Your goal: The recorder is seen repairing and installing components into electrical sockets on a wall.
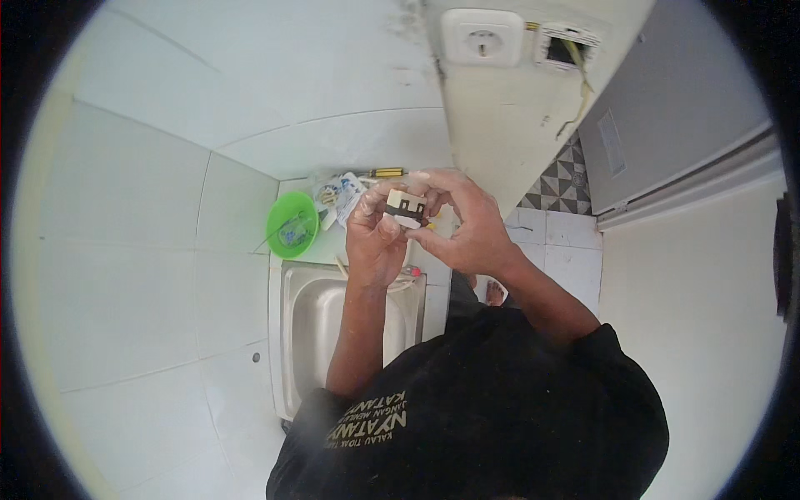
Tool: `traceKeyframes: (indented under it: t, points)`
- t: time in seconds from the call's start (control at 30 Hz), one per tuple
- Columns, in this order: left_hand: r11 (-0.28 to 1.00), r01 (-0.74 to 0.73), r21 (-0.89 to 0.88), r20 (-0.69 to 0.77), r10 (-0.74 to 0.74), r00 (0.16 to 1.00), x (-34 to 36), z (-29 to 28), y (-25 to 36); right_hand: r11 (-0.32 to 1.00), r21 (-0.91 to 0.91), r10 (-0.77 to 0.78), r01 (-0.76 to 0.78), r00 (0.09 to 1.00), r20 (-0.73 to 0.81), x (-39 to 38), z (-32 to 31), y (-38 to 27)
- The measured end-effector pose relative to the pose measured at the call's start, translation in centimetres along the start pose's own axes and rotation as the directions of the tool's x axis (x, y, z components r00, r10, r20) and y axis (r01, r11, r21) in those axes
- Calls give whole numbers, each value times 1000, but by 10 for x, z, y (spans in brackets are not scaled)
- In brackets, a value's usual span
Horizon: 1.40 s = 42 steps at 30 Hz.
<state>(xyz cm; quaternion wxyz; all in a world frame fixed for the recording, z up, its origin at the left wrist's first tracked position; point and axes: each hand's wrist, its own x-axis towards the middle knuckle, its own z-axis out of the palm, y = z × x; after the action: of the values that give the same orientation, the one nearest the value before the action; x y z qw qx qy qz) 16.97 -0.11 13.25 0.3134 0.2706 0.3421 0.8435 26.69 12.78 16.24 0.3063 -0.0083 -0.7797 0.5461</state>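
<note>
Above the counter I hold a wall switch insert, a small white block with dark slots and a dark band. My left hand is closed round its left side, with the thumb on its near face. At its right side, the bent fingers and thumb of my right hand grip it, and a small yellow bit shows beside the fingertips. Whitish dust coats my fingers. Just beyond my hands, a yellow and black screwdriver lies at the back of the counter.
A green bowl with small items stands left, near clear plastic packaging. The metal sink lies below my left forearm; a red-tipped tool is at its edge. The wall has a white socket and an open box with loose wires.
</note>
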Motion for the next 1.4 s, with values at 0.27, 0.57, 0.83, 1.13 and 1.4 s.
traceKeyframes:
  t: [0.27, 0.57, 0.83, 1.13, 1.4]
  points:
    - [977, 186, 109, -84, -177, 981, 27, 69, -8, 874, 479, 163, -89, 980, -115, -23, -57, 15]
    - [946, 108, 306, -21, -106, 994, 48, 104, -36, 879, 474, 148, -44, 972, -183, -28, -100, 12]
    - [938, 94, 335, -17, -94, 995, 55, 119, -44, 808, 581, 258, -98, 945, -199, -29, -109, 17]
    - [939, 239, 246, -146, -208, 967, 69, 113, -44, 830, 527, 292, -183, 947, -131, -20, -116, 9]
    - [892, 204, 402, -63, -195, 979, 56, 127, -53, 928, 331, 250, -174, 947, -203, -35, -125, 4]
